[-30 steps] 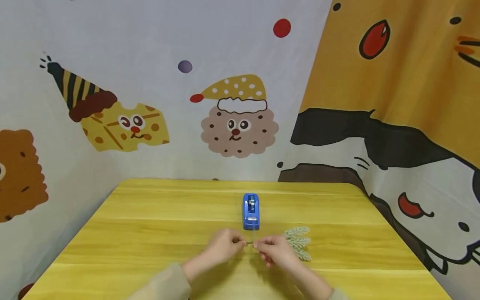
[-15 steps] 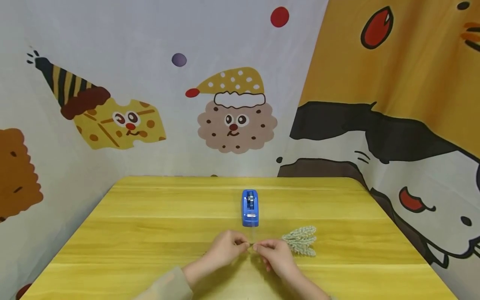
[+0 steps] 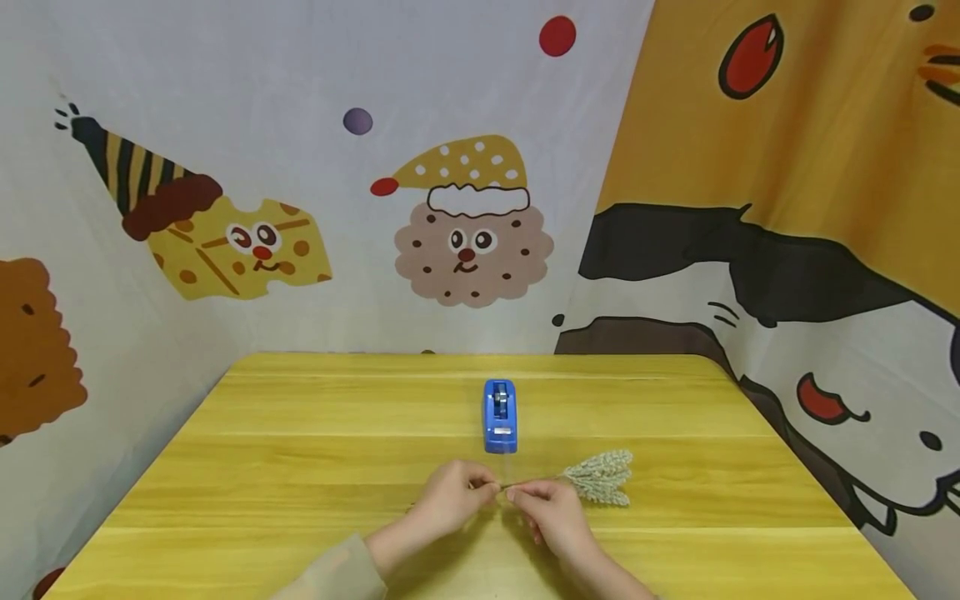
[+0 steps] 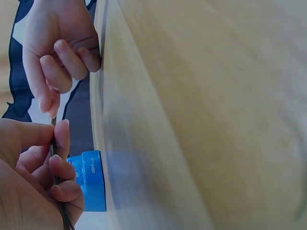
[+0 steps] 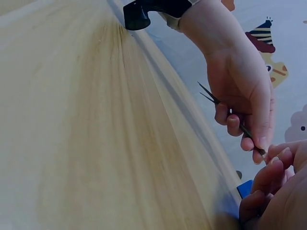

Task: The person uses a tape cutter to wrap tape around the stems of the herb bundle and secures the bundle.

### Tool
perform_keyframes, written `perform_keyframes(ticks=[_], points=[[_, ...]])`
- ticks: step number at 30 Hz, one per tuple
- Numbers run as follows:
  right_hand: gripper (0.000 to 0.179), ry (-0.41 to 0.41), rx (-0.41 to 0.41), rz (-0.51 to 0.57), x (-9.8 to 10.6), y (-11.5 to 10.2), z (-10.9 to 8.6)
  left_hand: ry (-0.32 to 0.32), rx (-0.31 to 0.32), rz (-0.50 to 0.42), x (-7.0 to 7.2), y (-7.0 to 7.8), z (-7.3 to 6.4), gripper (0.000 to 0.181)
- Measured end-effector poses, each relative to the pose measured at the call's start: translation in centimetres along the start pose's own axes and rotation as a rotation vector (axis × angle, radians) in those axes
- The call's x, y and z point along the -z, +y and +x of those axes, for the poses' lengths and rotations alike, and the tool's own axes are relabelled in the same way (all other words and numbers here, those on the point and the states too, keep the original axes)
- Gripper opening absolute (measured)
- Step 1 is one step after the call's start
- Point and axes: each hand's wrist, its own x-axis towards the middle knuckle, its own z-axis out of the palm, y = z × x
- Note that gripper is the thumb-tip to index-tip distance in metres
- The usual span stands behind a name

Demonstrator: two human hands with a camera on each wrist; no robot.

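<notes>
A small bunch of pale green dried wheat-like ears (image 3: 603, 477) extends to the right beyond my hands in the head view. My left hand (image 3: 453, 497) grips its thin dark stems (image 4: 53, 148) between thumb and fingers; their split ends (image 5: 209, 93) stick out behind that hand. Close beside it, my right hand (image 3: 551, 510) pinches the same stems with thumb and forefinger. A clear strip of tape (image 3: 506, 464) runs from the blue tape dispenser (image 3: 500, 417) toward the stems between my fingertips. Exactly how the tape lies on the stems is too small to tell.
The yellow wood-grain table (image 3: 315, 433) spreads around both hands, its far edge meeting a cartoon-printed cloth wall (image 3: 300, 167). The dispenser stands just beyond my hands, near the middle.
The head view has tilted and shifted slightly. The ears have turned and drawn closer together, now lying a little farther right. Both hands stay nearly in place, still holding the stems.
</notes>
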Motion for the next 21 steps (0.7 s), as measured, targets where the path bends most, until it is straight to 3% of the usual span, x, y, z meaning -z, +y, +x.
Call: perform_keyframes(ticks=[7,21], points=[[0.027,-0.007,-0.037,0.108,-0.2,0.2,-0.1,0.003,0.000,-0.055,0.3,0.3,0.2,0.010],[0.029,-0.004,-0.076,0.250,-0.3,0.4,0.4,-0.085,0.042,-0.082,1.6,0.5,1.4,0.015]])
